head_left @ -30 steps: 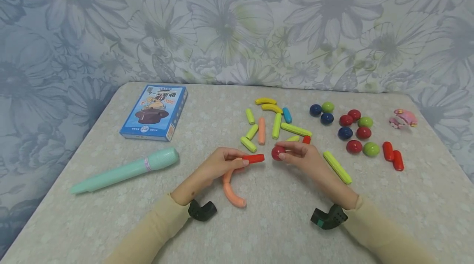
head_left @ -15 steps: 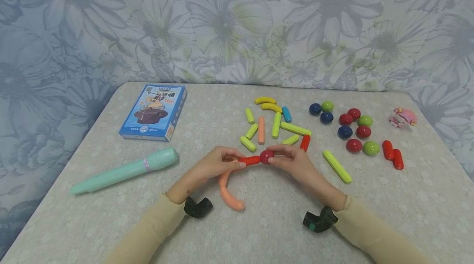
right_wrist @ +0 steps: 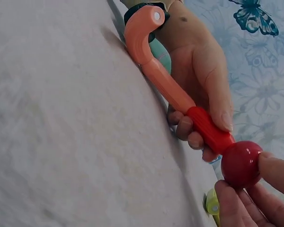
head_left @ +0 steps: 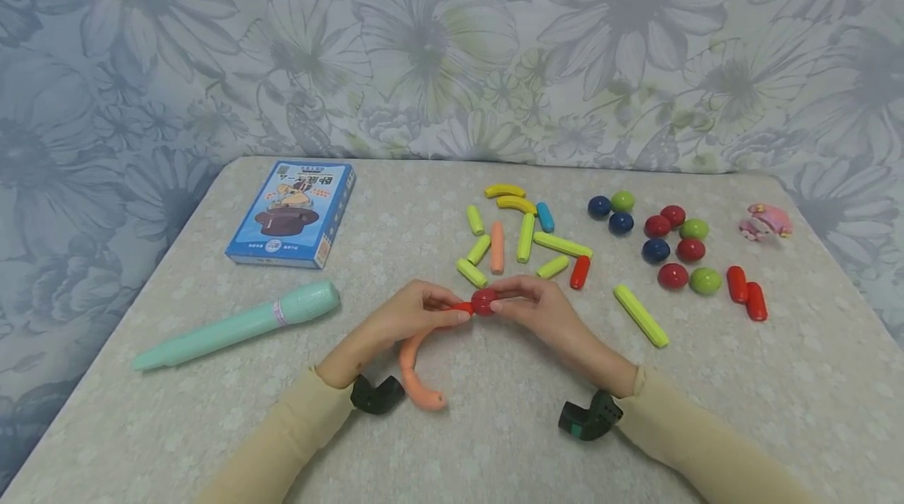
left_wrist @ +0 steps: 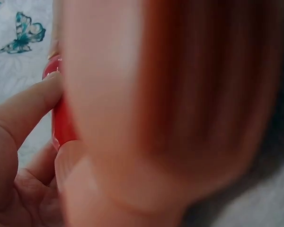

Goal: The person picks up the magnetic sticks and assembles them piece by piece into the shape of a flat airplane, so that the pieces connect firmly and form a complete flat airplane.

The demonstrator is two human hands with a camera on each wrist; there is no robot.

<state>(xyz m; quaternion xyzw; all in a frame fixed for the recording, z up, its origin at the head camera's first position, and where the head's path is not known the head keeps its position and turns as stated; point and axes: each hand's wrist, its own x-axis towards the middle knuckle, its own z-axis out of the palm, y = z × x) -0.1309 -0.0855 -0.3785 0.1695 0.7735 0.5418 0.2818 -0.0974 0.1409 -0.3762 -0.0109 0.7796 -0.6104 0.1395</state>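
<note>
My left hand (head_left: 406, 317) pinches a short red stick (right_wrist: 210, 130) between thumb and fingers. An orange stick (right_wrist: 165, 85) is joined to the red one's near end, and a curved orange piece (head_left: 418, 388) follows, hooking toward me. The thumb and fingers of my right hand (head_left: 540, 312) hold a glossy red ball (head_left: 483, 301) against the red stick's other end. In the right wrist view, ball and stick meet end to end. The blurred orange pieces (left_wrist: 132, 118) cover much of the left wrist view.
Beyond the hands lie several lime sticks (head_left: 526, 237), yellow curved pieces (head_left: 504, 191) and a blue stick (head_left: 544, 217). Red, green and navy balls (head_left: 655, 250) sit at right, near red sticks (head_left: 738, 285) and a pink figure (head_left: 766, 221). A blue box (head_left: 289, 213) and mint-green case (head_left: 240, 327) are left.
The red ball, held in my right hand, has moved left from apart to the red stick's end. The curved orange piece has shifted left and slightly toward me.
</note>
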